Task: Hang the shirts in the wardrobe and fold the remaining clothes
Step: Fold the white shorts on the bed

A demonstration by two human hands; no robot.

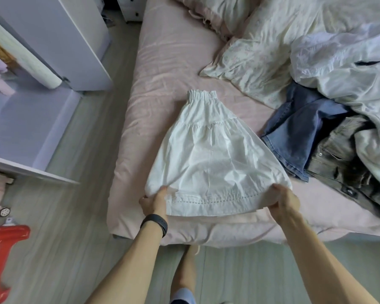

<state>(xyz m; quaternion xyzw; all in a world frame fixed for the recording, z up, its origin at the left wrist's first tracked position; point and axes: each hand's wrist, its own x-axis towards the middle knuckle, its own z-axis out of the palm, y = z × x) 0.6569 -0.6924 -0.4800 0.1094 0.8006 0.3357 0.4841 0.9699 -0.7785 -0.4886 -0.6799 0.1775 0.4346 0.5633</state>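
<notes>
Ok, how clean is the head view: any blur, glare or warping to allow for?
Head view: soft even light, no harsh glare; white skirt bright yet its hem stitching reads; right hand slightly motion-blurred, left hand sharper; wide-angle lens bends the bed edge and tilts the wardrobe.

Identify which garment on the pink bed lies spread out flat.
The white tiered skirt, gripped at its hem by the left hand and right hand. The blue denim jeans and grey denim garment beside it lie crumpled.
</notes>
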